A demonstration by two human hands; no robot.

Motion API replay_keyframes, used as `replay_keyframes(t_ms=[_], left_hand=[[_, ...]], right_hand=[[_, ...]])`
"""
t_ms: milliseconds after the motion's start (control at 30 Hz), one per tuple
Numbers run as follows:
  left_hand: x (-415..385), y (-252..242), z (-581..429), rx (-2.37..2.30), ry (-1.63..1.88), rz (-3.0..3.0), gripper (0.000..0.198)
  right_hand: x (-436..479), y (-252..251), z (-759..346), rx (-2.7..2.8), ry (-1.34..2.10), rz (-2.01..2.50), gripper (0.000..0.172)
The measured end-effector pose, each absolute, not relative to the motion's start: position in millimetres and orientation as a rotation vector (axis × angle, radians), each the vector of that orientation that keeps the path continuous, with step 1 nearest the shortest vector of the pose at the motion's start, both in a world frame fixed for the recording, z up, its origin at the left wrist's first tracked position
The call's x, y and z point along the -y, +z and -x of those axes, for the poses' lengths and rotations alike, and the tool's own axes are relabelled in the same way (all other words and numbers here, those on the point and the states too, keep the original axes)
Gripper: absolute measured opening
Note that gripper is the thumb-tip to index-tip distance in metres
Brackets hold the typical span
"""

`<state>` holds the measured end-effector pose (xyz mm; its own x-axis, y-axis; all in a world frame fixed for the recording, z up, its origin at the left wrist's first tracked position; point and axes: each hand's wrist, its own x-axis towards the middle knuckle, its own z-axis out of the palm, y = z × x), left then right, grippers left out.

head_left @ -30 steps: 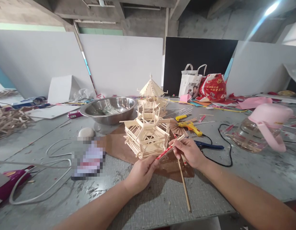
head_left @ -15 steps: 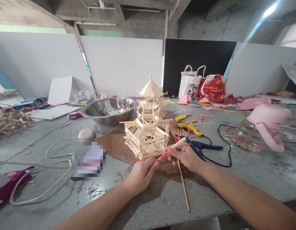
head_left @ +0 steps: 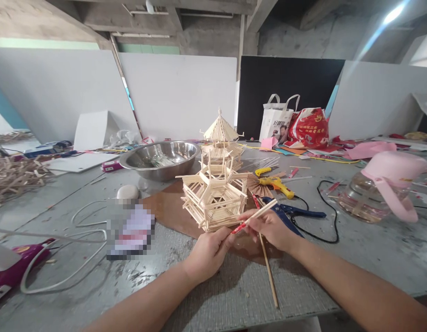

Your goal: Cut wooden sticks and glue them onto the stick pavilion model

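Observation:
My left hand [head_left: 210, 253] is closed, its thumb and fingers pinching the lower end of a pair of pale wooden chopsticks [head_left: 265, 210] at a red printed paper sleeve [head_left: 239, 228]. Higher up, the fingers of my right hand [head_left: 269, 228] grip the same chopsticks, whose bare ends stick out to the upper right. Just behind both hands stands a tiered wooden stick pavilion model [head_left: 215, 196], with a pointed roof at its far end. A single stick [head_left: 269, 276] lies below my right hand, partly hidden by it.
Brown board [head_left: 165, 207] lies beneath the model. A metal bowl [head_left: 161, 173] stands behind left. To the right are a yellow glue gun [head_left: 281, 186], blue-handled cutters [head_left: 303, 213] and a pink-lidded jug [head_left: 367, 193]. A white cable [head_left: 104, 242] loops at left beside a purple tool [head_left: 18, 267].
The chopsticks' bare ends reach slightly farther right and now show as two separate sticks. My right hand has shifted a little right, and the whole view has moved slightly.

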<state>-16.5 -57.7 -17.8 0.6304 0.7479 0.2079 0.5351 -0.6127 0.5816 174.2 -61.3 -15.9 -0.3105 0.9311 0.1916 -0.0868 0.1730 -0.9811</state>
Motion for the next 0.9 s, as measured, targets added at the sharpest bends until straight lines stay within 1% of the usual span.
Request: replay_keyframes(t_ms=[133, 267, 400, 500, 567, 733, 900], left_hand=[[56, -17, 18, -1.039, 0.634, -2.345, 0.032], [55, -15, 20, -1.037, 0.629, -2.328, 0.034], [55, -15, 19, -1.037, 0.623, -2.329, 0.034], [55, -16, 20, -1.036, 0.618, -2.323, 0.034], [55, -16, 20, -1.026, 0.623, -2.314, 0.034], [55, -15, 20, -1.037, 0.627, -2.322, 0.033], [56, -16, 19, -1.042, 0.644, -2.347, 0.033]], right_hand=[[55, -11, -188, 1.263, 1.195, 0.778, 0.045], [48, -10, -199, 1.135, 1.067, 0.839, 0.038], [49, -10, -202, 1.195, 1.011, 0.778, 0.04], [52, -11, -200, 1.319, 0.979, 0.814, 0.028], [53, -11, -198, 1.327, 0.96, 0.849, 0.024], [49, -4, -204, 1.128, 0.902, 0.808, 0.026], [45, 6, -215, 0.926, 0.827, 0.751, 0.024]])
